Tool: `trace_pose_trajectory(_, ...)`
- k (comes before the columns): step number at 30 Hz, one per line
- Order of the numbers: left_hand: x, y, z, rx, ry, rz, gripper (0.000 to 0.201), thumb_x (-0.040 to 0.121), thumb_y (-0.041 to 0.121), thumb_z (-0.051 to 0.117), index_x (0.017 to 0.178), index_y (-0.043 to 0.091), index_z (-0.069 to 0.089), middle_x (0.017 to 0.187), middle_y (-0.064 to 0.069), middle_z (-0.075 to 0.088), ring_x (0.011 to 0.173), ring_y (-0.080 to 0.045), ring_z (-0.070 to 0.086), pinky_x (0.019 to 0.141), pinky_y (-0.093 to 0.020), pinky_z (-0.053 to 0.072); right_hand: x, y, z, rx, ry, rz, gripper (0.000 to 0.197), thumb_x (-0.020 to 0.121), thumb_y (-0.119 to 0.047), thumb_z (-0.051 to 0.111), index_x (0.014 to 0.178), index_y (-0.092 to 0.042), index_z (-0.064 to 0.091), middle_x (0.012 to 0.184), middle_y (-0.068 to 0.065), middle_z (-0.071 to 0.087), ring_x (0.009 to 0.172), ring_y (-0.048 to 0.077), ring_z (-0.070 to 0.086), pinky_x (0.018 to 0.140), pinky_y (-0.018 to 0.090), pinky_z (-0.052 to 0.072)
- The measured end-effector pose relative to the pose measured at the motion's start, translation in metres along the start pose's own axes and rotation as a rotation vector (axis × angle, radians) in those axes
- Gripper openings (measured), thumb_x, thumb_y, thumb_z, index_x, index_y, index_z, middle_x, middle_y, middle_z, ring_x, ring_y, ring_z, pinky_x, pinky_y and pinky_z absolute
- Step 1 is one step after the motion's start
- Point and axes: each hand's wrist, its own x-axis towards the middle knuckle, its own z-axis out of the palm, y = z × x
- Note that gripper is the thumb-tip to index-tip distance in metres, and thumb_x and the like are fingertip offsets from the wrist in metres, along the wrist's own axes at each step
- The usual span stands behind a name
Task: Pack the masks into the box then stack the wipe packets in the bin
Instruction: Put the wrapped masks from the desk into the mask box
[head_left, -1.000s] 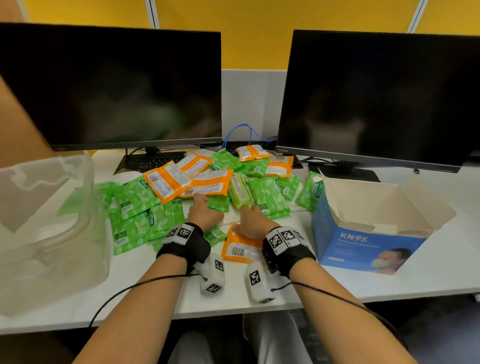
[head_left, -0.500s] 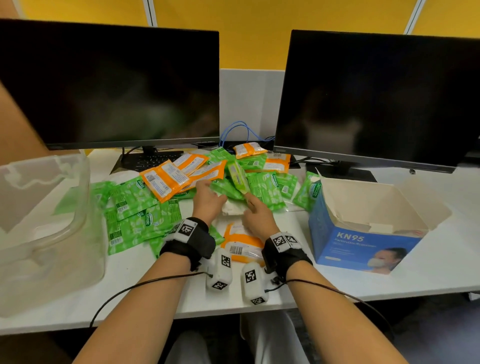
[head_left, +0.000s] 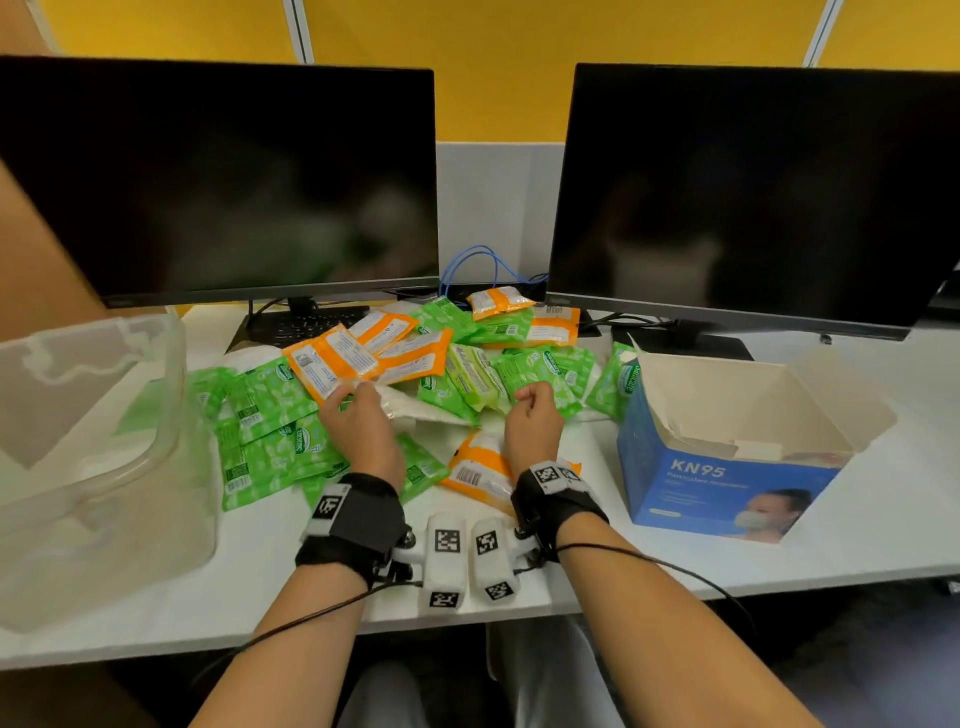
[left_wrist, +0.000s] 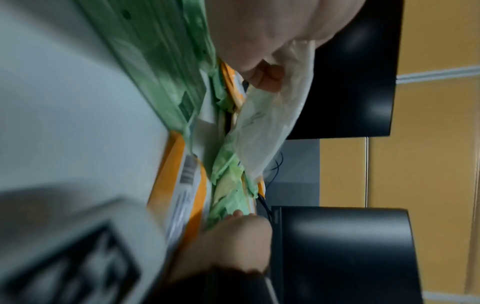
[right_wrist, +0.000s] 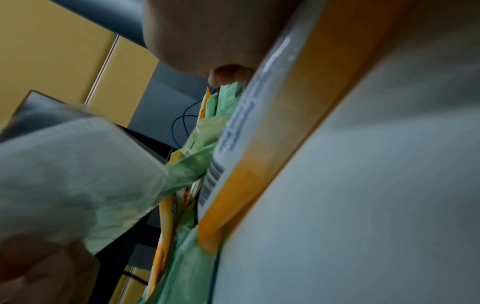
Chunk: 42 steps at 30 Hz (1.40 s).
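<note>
Green wipe packets and orange wipe packets lie heaped mid-desk. My left hand pinches the edge of a clear-wrapped white mask under the orange packets. The left wrist view shows that wrapper lifted from the pile. My right hand has curled fingers against the green packets; whether it grips anything is hidden. An orange packet lies under the right wrist. The open blue KN95 box stands to the right. The clear plastic bin stands to the left.
Two dark monitors stand behind the pile, with a keyboard and blue cables between them. The white desk's front edge runs just behind my wrists.
Both hands have reached further into the pile and pushed packets back, which uncovered the white mask. My left hand has taken hold of the mask wrapper, and the right hand's fingers have curled.
</note>
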Motion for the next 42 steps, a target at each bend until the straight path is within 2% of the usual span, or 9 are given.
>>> trace_pose_trajectory(4, -0.006, -0.006, -0.003, -0.259, -0.087, -0.161, 0.019, 0.087, 0.000, 0.042, 0.093, 0.006, 0.058, 0.096, -0.012, 0.059, 0.090, -0.023, 0.060, 0.082, -0.033, 0.053, 0.008, -0.012, 0.008, 0.171, 0.157, 0.181, 0.017, 0.091, -0.001, 0.041, 0.090, -0.003, 0.058, 0.080, 0.007, 0.056, 0.073, 0.022, 0.050, 0.065, 0.029, 0.039)
trace_pose_trajectory(9, -0.012, -0.017, 0.006, -0.490, -0.212, -0.598, 0.014, 0.093, -0.005, 0.045, 0.082, 0.005, 0.045, 0.094, -0.012, 0.049, 0.090, -0.019, 0.049, 0.078, -0.019, 0.047, 0.027, -0.012, 0.003, 0.537, -0.031, 0.437, 0.029, 0.088, 0.008, 0.035, 0.078, -0.009, 0.055, 0.067, 0.008, 0.060, 0.053, 0.016, 0.053, 0.048, 0.022, 0.046)
trace_pose_trajectory(13, 0.002, -0.031, 0.008, -0.409, -0.246, -0.642, 0.004, 0.091, 0.004, 0.044, 0.089, 0.007, 0.046, 0.087, -0.007, 0.048, 0.076, -0.012, 0.054, 0.066, -0.014, 0.050, 0.034, -0.014, -0.023, 0.026, 0.218, 0.311, 0.034, 0.083, -0.003, 0.049, 0.115, -0.013, 0.057, 0.128, 0.012, 0.051, 0.113, 0.028, 0.052, 0.094, 0.042, 0.047)
trace_pose_trajectory(16, 0.004, -0.037, 0.006, -0.554, -0.329, -0.740, 0.042, 0.057, -0.017, 0.055, 0.092, 0.005, 0.044, 0.092, -0.012, 0.042, 0.085, -0.018, 0.047, 0.079, -0.027, 0.047, 0.033, -0.006, -0.039, -0.229, 0.139, 0.424, 0.059, 0.080, -0.020, 0.054, 0.137, -0.010, 0.041, 0.141, 0.016, 0.038, 0.129, 0.036, 0.038, 0.107, 0.047, 0.035)
trace_pose_trajectory(19, 0.011, -0.030, -0.001, -0.761, -0.324, -0.765, 0.082, 0.028, -0.035, 0.061, 0.105, -0.012, 0.045, 0.101, -0.024, 0.048, 0.094, -0.030, 0.050, 0.072, -0.040, 0.054, 0.035, 0.004, -0.028, -0.176, 0.019, 0.410, 0.047, 0.089, -0.021, 0.046, 0.134, -0.005, 0.049, 0.137, 0.018, 0.048, 0.124, 0.037, 0.045, 0.102, 0.039, 0.036)
trace_pose_trajectory(23, 0.012, -0.024, -0.003, -0.911, -0.355, -0.720, 0.087, 0.018, -0.040, 0.065, 0.103, -0.023, 0.051, 0.099, -0.038, 0.055, 0.094, -0.036, 0.056, 0.056, -0.041, 0.059, 0.034, 0.006, -0.025, 0.098, -0.297, 0.374, 0.036, 0.094, -0.014, 0.046, 0.126, -0.004, 0.058, 0.129, 0.016, 0.059, 0.114, 0.029, 0.057, 0.094, 0.034, 0.044)
trace_pose_trajectory(28, 0.008, -0.031, -0.003, -0.796, -0.418, -0.701, 0.104, 0.021, -0.029, 0.075, 0.118, -0.005, 0.049, 0.104, -0.026, 0.058, 0.092, -0.031, 0.058, 0.065, -0.037, 0.060, 0.041, 0.020, -0.020, -0.242, -0.291, 0.186, 0.047, 0.083, 0.002, 0.047, 0.127, -0.008, 0.060, 0.133, 0.019, 0.054, 0.116, 0.031, 0.053, 0.100, 0.033, 0.041)
trace_pose_trajectory(35, 0.011, -0.039, 0.000, -0.769, -0.485, -0.599, 0.074, 0.027, -0.023, 0.076, 0.090, 0.008, 0.051, 0.072, -0.009, 0.058, 0.066, -0.018, 0.056, 0.058, -0.026, 0.054, 0.038, 0.021, -0.015, -0.447, -0.113, 0.163, 0.053, 0.081, -0.002, 0.052, 0.131, -0.021, 0.054, 0.153, 0.004, 0.032, 0.146, 0.022, 0.016, 0.117, 0.043, 0.008)
trace_pose_trajectory(42, 0.004, -0.044, 0.009, -0.489, -0.408, -0.591, 0.017, 0.093, -0.003, 0.043, 0.095, 0.010, 0.053, 0.101, -0.009, 0.058, 0.079, -0.014, 0.051, 0.076, -0.026, 0.046, 0.046, 0.018, -0.016, -0.699, -0.176, 0.289, 0.073, 0.089, -0.030, 0.053, 0.151, -0.016, 0.018, 0.160, 0.010, 0.004, 0.147, 0.029, 0.003, 0.118, 0.045, 0.005)
